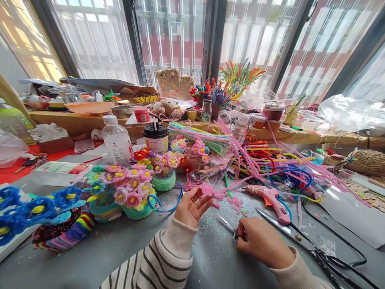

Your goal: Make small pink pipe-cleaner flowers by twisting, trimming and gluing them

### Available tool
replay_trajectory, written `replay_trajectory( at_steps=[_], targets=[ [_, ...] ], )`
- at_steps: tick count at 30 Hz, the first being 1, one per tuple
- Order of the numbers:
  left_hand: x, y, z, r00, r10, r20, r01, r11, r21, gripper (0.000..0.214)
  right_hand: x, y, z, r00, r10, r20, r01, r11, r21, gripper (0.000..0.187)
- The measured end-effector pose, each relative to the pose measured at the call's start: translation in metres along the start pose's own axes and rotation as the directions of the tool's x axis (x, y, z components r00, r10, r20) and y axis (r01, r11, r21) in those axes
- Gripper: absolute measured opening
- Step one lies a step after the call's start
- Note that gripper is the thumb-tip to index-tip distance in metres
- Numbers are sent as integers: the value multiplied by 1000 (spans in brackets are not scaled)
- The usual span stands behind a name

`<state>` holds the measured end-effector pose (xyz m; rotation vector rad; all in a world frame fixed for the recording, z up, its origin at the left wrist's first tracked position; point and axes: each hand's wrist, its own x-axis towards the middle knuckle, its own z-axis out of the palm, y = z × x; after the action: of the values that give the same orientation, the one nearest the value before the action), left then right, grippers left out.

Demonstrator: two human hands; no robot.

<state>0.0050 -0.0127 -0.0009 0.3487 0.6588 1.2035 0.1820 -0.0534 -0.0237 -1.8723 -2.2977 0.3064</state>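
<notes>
My left hand [192,206] is raised over the grey table, palm up, and pinches a small pink pipe-cleaner flower [207,189] at its fingertips. To the right, my right hand [260,239] is curled near the tabletop around the handle of a small pair of scissors [227,224], whose blades point up and left. Pink fuzzy clippings [237,204] and glitter lie between and beyond the hands. A pink glue gun [272,200] rests just past my right hand, and large scissors [285,228] lie beside that hand.
Pots of pink pipe-cleaner flowers [134,188] and blue flowers [39,209] stand at left. A plastic bottle [117,140] and a lidded cup [155,138] are behind them. Loose pink pipe cleaners [255,164] spread at back right. A black cord [339,228] curves along the right.
</notes>
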Motion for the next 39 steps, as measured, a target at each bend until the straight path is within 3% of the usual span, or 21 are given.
replay_trajectory(
  at_steps=[6,11,13,15,18,20,22,25,30,35,39],
  targets=[
    [0,0,0,1000,20,-11,-19,1000,12,15,8,4,-7,992,108,-59,-101,988,114,9],
    [-3,2,5,996,64,-58,-62,998,26,15,14,10,-11,951,246,-189,-165,917,363,15],
    [-5,4,7,995,78,-55,-77,997,29,17,15,11,-11,937,302,-177,-167,830,533,22],
    [-6,4,7,995,84,-49,-83,996,26,18,16,9,-9,942,311,-124,-135,690,711,27],
    [-6,4,6,994,96,-47,-95,995,16,17,16,-2,-3,977,209,-40,-69,490,869,29],
    [-5,3,4,994,100,-47,-99,995,20,14,15,-13,3,993,117,5,-56,434,899,32],
    [-4,2,3,995,91,-50,-90,996,16,11,13,-22,10,999,19,38,-42,435,900,36],
    [-6,4,3,995,72,-66,-72,997,6,8,10,-30,18,993,-115,13,47,501,864,40],
    [-11,5,7,997,53,-50,-51,998,40,8,5,-32,16,970,-241,-35,173,579,797,50],
    [-10,-1,9,995,96,16,-97,989,112,22,2,-37,11,954,-297,-35,211,583,785,56],
    [-8,-6,11,992,114,50,-122,975,187,28,1,-40,12,962,-270,-47,211,624,753,56]
  ],
)
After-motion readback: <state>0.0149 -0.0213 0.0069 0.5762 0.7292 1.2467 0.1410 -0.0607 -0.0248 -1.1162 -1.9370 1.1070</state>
